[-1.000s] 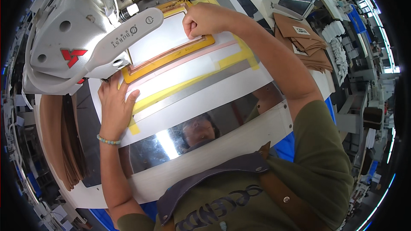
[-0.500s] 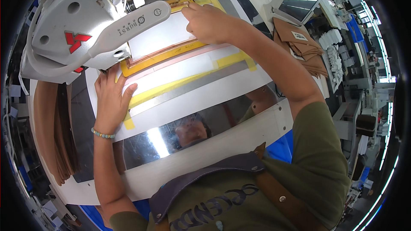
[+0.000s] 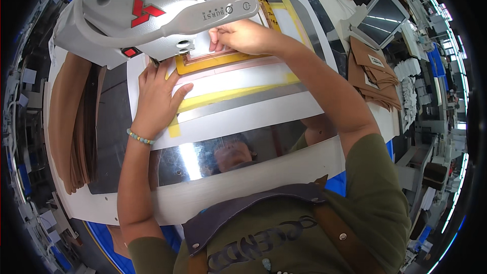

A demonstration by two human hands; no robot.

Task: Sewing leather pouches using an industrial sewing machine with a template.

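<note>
While the left hand (image 3: 158, 97) is lying spread, the right hand (image 3: 247, 36) curled, hold unclear, the frame (image 3: 213, 64) is promising stiff, grippable edges.

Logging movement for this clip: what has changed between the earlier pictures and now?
The right hand has moved left, from the right end of the yellow frame further across the white panel inside it. The camera view shifted too. The left hand stays by the frame's near left corner.
</note>
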